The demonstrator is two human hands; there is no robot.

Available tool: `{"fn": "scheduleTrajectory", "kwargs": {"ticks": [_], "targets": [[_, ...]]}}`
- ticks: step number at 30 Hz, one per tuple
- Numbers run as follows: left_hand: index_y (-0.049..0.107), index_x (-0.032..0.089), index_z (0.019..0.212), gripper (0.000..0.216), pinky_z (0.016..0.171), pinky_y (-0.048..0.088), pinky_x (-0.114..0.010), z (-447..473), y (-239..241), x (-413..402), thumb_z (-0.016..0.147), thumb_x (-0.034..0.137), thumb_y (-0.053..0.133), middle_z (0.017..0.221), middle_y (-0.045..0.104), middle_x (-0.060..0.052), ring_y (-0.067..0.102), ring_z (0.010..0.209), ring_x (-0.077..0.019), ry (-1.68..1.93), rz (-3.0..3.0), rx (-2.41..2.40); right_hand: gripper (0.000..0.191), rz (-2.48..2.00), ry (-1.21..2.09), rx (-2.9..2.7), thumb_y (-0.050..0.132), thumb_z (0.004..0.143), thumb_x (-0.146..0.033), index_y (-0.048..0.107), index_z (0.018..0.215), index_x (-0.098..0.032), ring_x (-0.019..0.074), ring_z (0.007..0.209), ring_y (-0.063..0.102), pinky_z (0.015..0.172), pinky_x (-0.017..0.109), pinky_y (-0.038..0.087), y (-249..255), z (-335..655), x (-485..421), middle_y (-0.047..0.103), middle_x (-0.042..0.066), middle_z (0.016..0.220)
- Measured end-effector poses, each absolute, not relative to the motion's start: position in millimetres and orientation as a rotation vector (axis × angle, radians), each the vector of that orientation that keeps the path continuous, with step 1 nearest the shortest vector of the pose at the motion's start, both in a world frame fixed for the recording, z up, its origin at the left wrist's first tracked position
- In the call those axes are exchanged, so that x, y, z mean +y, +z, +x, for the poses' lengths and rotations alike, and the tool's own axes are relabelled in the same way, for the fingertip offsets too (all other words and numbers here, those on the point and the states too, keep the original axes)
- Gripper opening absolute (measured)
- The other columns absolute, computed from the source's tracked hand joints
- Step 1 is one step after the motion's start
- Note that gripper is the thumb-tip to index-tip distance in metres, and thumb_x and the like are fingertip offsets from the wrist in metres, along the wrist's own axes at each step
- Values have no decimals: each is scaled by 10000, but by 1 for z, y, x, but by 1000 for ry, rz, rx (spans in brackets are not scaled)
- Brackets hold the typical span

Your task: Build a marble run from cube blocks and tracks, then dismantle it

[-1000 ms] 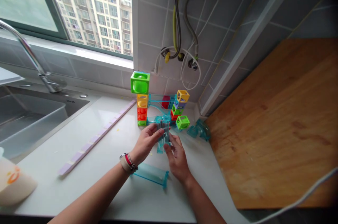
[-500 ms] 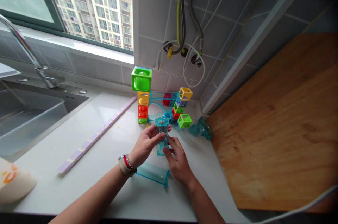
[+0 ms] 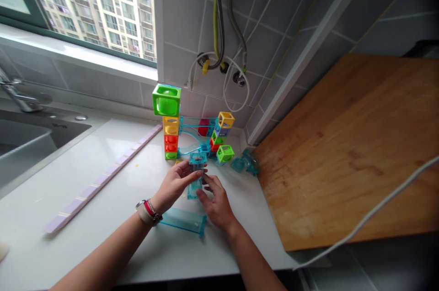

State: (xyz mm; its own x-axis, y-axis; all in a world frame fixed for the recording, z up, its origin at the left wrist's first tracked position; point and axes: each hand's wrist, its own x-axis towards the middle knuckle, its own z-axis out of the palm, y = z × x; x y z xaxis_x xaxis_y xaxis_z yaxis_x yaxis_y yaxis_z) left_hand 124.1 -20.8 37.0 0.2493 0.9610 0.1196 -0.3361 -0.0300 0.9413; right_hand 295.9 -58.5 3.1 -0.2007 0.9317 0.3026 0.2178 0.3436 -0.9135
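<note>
Upright between my hands is a translucent blue toy track piece (image 3: 195, 189) with square ends. My left hand (image 3: 175, 184) is wrapped round its upper middle, thumb across the front. My right hand (image 3: 216, 203) is closed at its lower right side, thumb against it; some of its fingertips are hidden. Just behind stands a marble-run tower, with a stack of orange, red and green cube blocks (image 3: 171, 139) topped by a larger-looking green block (image 3: 166, 100). A second stack (image 3: 221, 132) stands to the right, joined by clear blue tracks. Below my hands lies a flat translucent blue track (image 3: 181, 221).
A long pale purple strip (image 3: 103, 179) lies across the white counter (image 3: 113, 236). At left are a sink (image 3: 20, 145) and faucet (image 3: 24, 99). More blue pieces (image 3: 247, 163) sit by a wooden board (image 3: 329, 158) at right. A white cable (image 3: 363, 227) crosses in front of the board.
The camera view has turned to the right, so everything sits further left in the picture. Both hands stay on the blue track piece, with little change in their hold.
</note>
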Motion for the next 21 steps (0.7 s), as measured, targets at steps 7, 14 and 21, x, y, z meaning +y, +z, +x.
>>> {"fn": "scheduleTrajectory", "kwargs": {"ticks": [7,14,21], "targets": [[716,171,1288,444,1082,510,-446,122,45,-25,892,361,782,1355,710,-157,643,1286,-340,1241,1122,615,458,-1052,1014,-1577,744,906,-470,685,1300,-244,276,1198,635,979,403,557,12,297,-55,657,102,1296],[690,210,1325,393,1100,499,-462,93,47,-35,972,383,685,1483,619,-148,606,1343,-333,1172,876,453,745,-1101,952,-1672,786,857,-372,469,1530,-324,218,954,678,854,371,587,38,276,-74,690,49,1121],[661,223,1340,390,1171,433,-456,63,44,-51,1008,424,625,1547,559,-121,542,1417,-282,1251,682,428,666,-997,1332,-1198,778,850,-502,487,1405,-275,199,919,683,696,309,603,36,235,-88,639,86,1220]]}}
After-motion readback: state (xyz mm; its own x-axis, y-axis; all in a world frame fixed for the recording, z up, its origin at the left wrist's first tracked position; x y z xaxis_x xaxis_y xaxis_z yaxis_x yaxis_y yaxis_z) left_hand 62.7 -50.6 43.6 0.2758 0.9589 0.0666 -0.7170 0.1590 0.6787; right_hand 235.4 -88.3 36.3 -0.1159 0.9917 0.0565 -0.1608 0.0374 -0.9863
